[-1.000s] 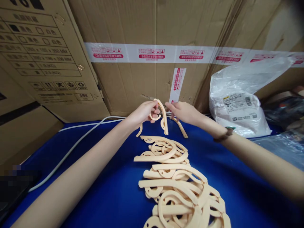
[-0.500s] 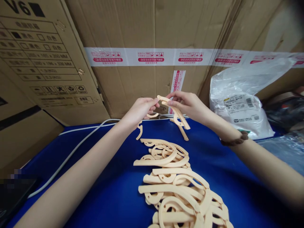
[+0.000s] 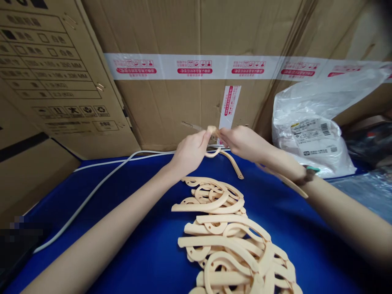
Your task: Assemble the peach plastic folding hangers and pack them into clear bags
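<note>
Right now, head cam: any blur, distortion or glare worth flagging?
Head view: wide-angle bowing of the brown cardboard boxes, and dark vignetting at top right. The left hand and right hand are slightly soft around the thin beige curved piece. Mild sheen on the white plastic bag.

Cream curved parts (image 3: 226, 241) on a blue table (image 3: 153, 253); white-and-red tape (image 3: 196, 66).

- A packing or assembly workshop bench, covered in blue cloth (image 3: 137, 253).
- Taped cardboard cartons (image 3: 190, 49) stacked behind.
- Heap of identical beige cut-out parts (image 3: 232, 245).
- Labelled plastic bag (image 3: 309, 134).
</note>
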`<state>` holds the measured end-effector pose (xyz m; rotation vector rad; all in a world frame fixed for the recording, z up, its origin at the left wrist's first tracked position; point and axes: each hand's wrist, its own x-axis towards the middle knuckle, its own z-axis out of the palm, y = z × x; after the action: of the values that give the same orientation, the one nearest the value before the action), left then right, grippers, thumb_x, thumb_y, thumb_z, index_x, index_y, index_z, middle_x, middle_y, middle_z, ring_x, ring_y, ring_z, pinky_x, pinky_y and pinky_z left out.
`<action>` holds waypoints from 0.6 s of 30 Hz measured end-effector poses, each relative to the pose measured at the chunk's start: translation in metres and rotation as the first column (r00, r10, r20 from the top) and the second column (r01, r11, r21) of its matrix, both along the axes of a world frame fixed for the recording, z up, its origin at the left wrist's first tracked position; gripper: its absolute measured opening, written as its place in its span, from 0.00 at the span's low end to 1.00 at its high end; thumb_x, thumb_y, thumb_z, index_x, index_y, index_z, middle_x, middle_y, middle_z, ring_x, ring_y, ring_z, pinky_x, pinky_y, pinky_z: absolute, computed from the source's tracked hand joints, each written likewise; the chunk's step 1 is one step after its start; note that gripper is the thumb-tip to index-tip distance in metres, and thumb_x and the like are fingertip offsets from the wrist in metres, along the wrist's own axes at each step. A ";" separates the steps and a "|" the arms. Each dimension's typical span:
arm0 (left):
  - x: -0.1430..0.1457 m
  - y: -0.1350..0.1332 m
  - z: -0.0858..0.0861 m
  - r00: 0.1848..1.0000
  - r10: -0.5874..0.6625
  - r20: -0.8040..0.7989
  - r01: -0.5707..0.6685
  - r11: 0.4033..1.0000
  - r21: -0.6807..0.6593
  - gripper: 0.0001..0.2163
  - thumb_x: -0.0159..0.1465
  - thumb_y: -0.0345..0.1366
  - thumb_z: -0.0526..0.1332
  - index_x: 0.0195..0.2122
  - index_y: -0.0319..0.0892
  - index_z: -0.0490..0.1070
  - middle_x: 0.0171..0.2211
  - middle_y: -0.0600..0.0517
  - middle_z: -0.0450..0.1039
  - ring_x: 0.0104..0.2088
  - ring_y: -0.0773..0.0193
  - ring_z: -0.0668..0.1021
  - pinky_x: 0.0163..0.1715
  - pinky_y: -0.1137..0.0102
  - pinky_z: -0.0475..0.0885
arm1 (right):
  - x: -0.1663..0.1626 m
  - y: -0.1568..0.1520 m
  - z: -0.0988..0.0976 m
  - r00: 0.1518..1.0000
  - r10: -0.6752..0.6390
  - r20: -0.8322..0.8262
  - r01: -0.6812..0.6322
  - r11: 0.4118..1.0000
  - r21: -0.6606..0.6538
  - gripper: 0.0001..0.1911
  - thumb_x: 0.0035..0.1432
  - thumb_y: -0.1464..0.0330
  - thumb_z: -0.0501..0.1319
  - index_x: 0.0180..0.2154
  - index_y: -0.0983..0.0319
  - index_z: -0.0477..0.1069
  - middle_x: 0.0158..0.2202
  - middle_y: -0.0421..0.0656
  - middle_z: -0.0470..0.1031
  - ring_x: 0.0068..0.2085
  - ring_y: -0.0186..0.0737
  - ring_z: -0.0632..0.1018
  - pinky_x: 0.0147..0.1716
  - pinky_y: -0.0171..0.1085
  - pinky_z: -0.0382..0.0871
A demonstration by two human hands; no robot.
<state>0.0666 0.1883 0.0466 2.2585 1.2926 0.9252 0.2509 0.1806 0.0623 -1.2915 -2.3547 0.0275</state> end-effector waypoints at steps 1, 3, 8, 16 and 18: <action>0.000 0.002 -0.006 0.999 0.011 -0.043 -0.010 1.000 0.010 0.16 0.72 0.39 0.44 0.34 0.41 0.68 0.27 0.52 0.67 0.31 0.61 0.72 0.33 0.69 0.61 | 0.002 0.002 -0.001 0.999 0.016 -0.049 -0.018 0.999 -0.032 0.11 0.63 0.71 0.51 0.31 0.63 0.69 0.25 0.44 0.74 0.25 0.38 0.73 0.27 0.36 0.61; -0.001 0.007 -0.017 0.992 0.012 -0.123 -0.013 1.000 -0.009 0.16 0.72 0.39 0.44 0.37 0.42 0.69 0.28 0.51 0.70 0.33 0.58 0.75 0.35 0.67 0.64 | 0.007 0.007 0.000 0.988 0.021 -0.153 -0.033 0.997 -0.072 0.14 0.66 0.70 0.46 0.34 0.62 0.68 0.24 0.40 0.72 0.22 0.34 0.71 0.24 0.34 0.62; -0.011 0.023 -0.037 0.972 -0.034 -0.232 0.000 0.989 -0.149 0.12 0.69 0.38 0.55 0.31 0.40 0.71 0.32 0.51 0.75 0.37 0.60 0.77 0.43 0.63 0.69 | 0.011 0.012 0.008 0.797 -0.076 -0.599 -0.048 0.981 -0.189 0.12 0.64 0.70 0.46 0.38 0.61 0.67 0.19 0.36 0.67 0.16 0.31 0.64 0.16 0.32 0.55; -0.005 0.025 -0.025 0.995 0.003 0.103 0.037 0.926 -0.377 0.20 0.70 0.48 0.48 0.34 0.40 0.72 0.35 0.45 0.78 0.43 0.53 0.78 0.39 0.66 0.71 | 0.011 0.021 0.004 0.421 -0.056 -0.905 0.060 0.998 -0.034 0.02 0.61 0.67 0.53 0.34 0.54 0.58 0.21 0.35 0.73 0.18 0.33 0.70 0.16 0.32 0.59; -0.002 0.023 -0.014 0.965 -0.045 0.259 0.167 0.864 -0.474 0.29 0.72 0.50 0.38 0.33 0.39 0.73 0.35 0.43 0.78 0.39 0.58 0.80 0.36 0.69 0.73 | 0.016 0.024 0.004 0.395 -0.019 -0.918 0.096 0.995 0.021 0.06 0.58 0.68 0.55 0.34 0.54 0.55 0.26 0.36 0.76 0.23 0.34 0.75 0.19 0.33 0.65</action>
<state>0.0644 0.2109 0.0322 1.7416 1.1253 0.7008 0.2665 0.2043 0.0668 -0.9154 -1.2893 0.5116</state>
